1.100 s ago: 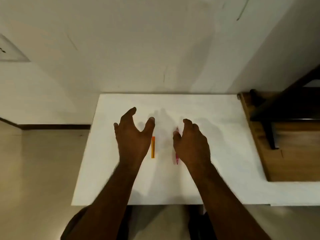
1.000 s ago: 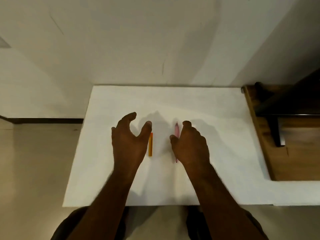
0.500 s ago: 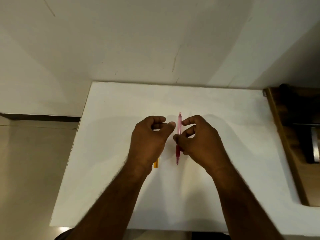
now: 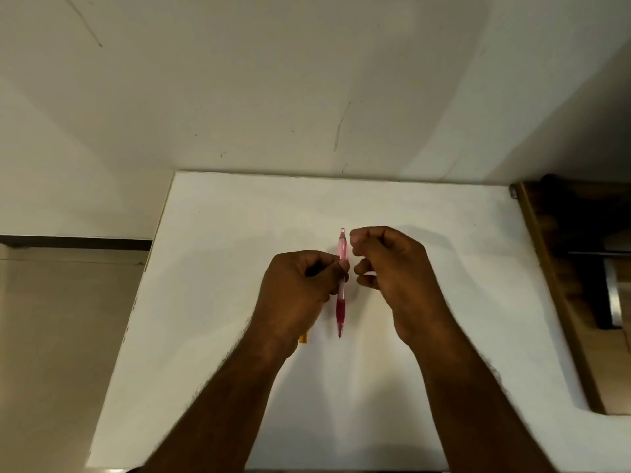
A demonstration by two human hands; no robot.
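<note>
Two hands over the flat white bench (image 4: pixel 232 240). Left hand (image 4: pixel 297 295) pinches the translucent pink plastic pen (image 4: pixel 340 307) mid-barrel, tip pointing back toward the wrists. Right hand (image 4: pixel 392 271) is curled and holds nothing, just right of the pen. A small orange piece (image 4: pixel 303 338) peeks out under the left hand's heel.

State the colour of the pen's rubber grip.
Dark red: the grip sits near the tip of a translucent pink pen, shown best in the head view.

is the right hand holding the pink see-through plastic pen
No, the left hand pinches the pink see-through plastic pen; the right hand curls beside it, empty.
</note>
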